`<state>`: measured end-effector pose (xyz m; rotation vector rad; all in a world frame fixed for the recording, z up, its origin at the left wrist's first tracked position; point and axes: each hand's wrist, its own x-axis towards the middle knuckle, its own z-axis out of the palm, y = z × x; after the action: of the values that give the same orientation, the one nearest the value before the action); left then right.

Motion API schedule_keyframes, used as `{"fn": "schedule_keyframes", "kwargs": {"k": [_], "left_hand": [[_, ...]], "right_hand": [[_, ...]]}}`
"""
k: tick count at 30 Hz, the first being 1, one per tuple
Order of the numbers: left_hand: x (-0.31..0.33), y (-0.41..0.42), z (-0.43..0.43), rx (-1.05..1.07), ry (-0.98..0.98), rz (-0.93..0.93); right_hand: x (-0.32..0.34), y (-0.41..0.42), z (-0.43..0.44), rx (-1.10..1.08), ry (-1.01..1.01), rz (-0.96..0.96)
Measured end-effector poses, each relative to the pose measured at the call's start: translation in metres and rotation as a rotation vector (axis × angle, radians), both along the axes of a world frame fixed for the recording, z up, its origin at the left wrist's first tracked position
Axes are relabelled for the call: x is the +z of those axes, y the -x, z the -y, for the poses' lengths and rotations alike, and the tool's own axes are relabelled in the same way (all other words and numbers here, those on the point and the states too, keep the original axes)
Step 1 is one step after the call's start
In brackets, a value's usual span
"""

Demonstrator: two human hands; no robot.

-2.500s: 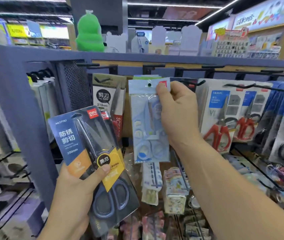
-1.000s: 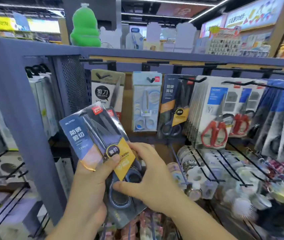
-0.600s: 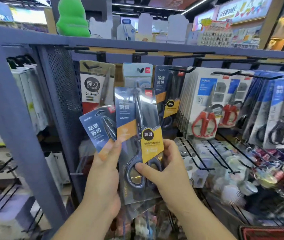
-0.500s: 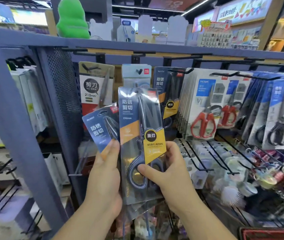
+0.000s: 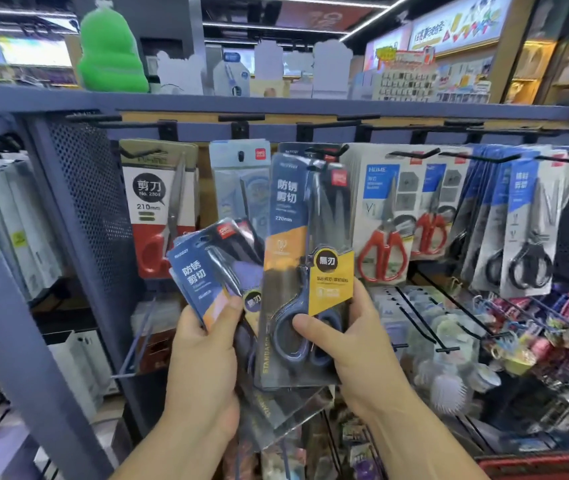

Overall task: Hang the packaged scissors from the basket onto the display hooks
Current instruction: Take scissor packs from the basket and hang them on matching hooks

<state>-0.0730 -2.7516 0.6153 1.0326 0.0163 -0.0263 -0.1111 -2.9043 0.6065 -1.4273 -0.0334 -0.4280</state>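
**Shop aisle, scissors rack**

Left hand (image 5: 203, 358) grips a fanned stack of scissors packs (image 5: 203, 271). Right hand (image 5: 356, 344) pinches one upright dark-blue scissors pack (image 5: 307, 244) at its handles, top beside a display hook (image 5: 324, 152). Behind: hung red-handled scissors (image 5: 383, 251); topmost, green figure (image 5: 111, 53).

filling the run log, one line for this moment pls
right hand: grips dark scissors pack, top at hook | left hand: grips spare packs

Red basket (image 5: 539, 467) cut off at the bottom edge; light-blue scissors pack (image 5: 234, 188) half hidden behind the dark-blue scissors pack (image 5: 305, 237); fanned scissors packs (image 5: 200, 275) partly covered too.
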Motion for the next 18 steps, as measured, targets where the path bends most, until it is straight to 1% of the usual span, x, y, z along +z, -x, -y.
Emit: {"fn": "schedule_keyframes", "kwargs": {"k": [2, 8, 12, 18], "left_hand": [[-0.001, -0.003, 0.002, 0.024, 0.041, -0.016], [0.002, -0.001, 0.010, 0.046, 0.110, -0.058], [0.001, -0.001, 0.014, 0.019, 0.046, 0.016], [0.003, -0.006, 0.012, 0.058, -0.027, 0.106]], "right_hand": [[0.006, -0.001, 0.006, -0.002, -0.017, 0.012], [0.009, -0.007, 0.010, -0.053, 0.101, -0.021], [0.010, -0.008, 0.014, -0.025, 0.117, -0.021], [0.011, 0.006, 0.035, 0.046, 0.107, 0.015]]}}
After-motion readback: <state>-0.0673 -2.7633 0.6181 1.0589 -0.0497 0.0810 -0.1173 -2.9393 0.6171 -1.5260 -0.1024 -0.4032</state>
